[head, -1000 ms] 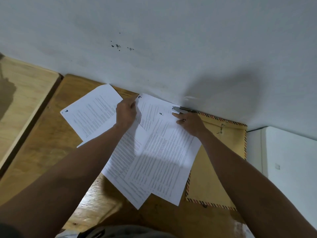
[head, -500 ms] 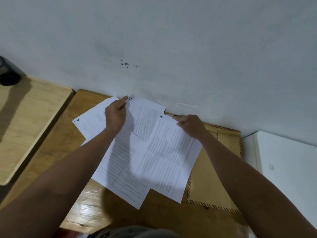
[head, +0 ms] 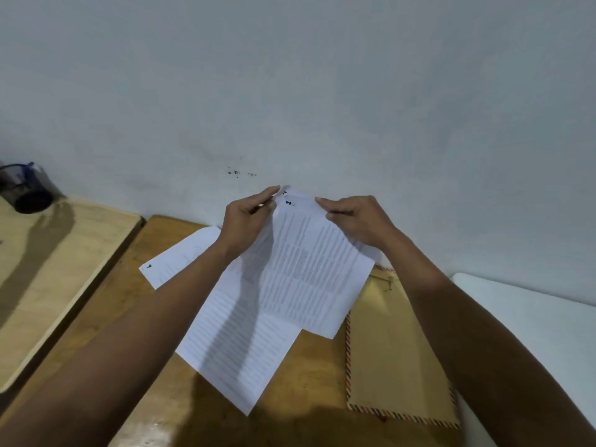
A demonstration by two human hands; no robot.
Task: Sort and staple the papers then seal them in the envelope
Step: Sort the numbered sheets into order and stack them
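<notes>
Both hands pinch the far edge of the printed sheets: the left hand (head: 246,217) has its grip on the top left corner, fingers curled round the paper, while the right hand (head: 354,221) holds the top right edge between thumb and fingers. The held sheets (head: 309,269) are tilted up off the wooden surface (head: 167,233), and they are fanned and out of line (pen-marked numbers show near the top corner, too blurred to read). One more numbered sheet (head: 180,259) lies flat to the left, apart from the bunch. The brown envelope (head: 393,350) with striped edging lies flat to the right, partly under the held pages; whether it is open cannot be told. By the look of it the job is in its opening stage: sorting is under way, nothing appears stapled, and no stapler is in sight. Stapling, filling and sealing all remain. A dark cup (head: 29,191) stands on the neighbouring table at far left.
</notes>
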